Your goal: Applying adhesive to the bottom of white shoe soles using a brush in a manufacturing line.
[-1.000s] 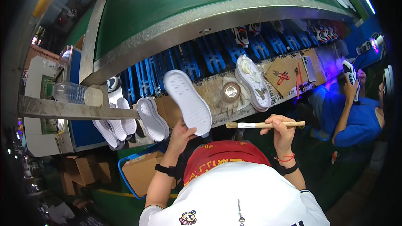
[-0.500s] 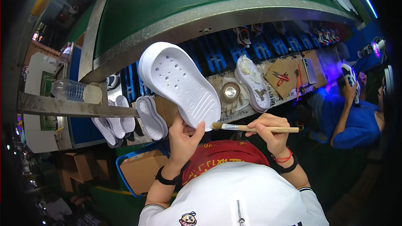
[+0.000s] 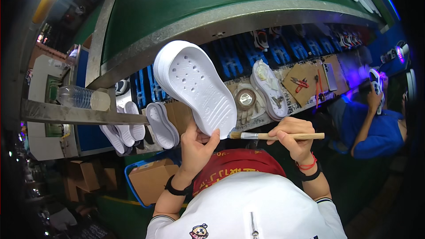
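A white shoe sole (image 3: 199, 88) with small holes and ridges on its upper face is tilted up in front of me. My left hand (image 3: 198, 147) grips its near end, thumb on top and fingers underneath. In my right hand (image 3: 293, 138) is a wooden-handled brush (image 3: 270, 136), held level like a pen. Its bristles touch or nearly touch the sole's near right edge, close to my left thumb. On the bench beyond the brush lie a round metal-rimmed pot (image 3: 245, 98) and another white sole (image 3: 270, 90) with scraps on it.
Scissors with red handles (image 3: 299, 84) and a phone (image 3: 329, 76) rest on cardboard at the right. More soles (image 3: 162, 124) stand left, below a metal bar (image 3: 84, 114) with a plastic bottle. A green conveyor (image 3: 221, 0) runs behind. A co-worker in blue (image 3: 380, 126) sits at the far right.
The brush has shifted slightly to the right with my right hand, its bristles still near the sole's edge. The sole has moved slightly in my left hand's grip.
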`<state>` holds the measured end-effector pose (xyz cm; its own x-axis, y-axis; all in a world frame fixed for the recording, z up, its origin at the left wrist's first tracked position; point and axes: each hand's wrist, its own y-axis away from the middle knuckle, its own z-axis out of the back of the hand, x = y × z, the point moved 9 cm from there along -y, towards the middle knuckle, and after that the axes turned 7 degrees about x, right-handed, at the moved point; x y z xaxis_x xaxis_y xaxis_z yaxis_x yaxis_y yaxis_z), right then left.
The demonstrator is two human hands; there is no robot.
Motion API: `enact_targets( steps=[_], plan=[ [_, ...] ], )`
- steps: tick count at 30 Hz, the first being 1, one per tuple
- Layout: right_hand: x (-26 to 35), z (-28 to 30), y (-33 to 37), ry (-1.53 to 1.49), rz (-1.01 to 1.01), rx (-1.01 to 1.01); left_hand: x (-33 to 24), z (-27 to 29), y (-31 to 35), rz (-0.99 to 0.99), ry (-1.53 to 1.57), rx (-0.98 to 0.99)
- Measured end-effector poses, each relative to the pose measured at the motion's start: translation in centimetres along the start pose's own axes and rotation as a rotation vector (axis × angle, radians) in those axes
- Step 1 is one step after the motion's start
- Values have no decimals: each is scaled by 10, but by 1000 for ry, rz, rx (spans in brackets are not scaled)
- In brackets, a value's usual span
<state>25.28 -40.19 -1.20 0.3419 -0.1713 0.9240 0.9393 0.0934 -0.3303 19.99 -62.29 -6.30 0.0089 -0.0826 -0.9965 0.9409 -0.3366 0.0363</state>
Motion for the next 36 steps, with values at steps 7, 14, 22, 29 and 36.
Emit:
enact_targets(
  steps=[7, 14, 22, 29, 36],
  plan=[
    [4, 11, -3, 56, 55, 25, -4, -5, -5, -16, -27, 14],
    [13, 10, -5, 164, 115, 94, -5, -11, -6, -3, -41, 44],
    [16, 18, -5, 169, 134, 86, -10, -17, -9, -8, -4, 57],
    [18, 29, -6, 144, 121, 75, -10, -30, -20, 103, 6, 143],
    [13, 83, 29, 123, 11, -140, -18, -82, -51, -80, -17, 259]
  ],
)
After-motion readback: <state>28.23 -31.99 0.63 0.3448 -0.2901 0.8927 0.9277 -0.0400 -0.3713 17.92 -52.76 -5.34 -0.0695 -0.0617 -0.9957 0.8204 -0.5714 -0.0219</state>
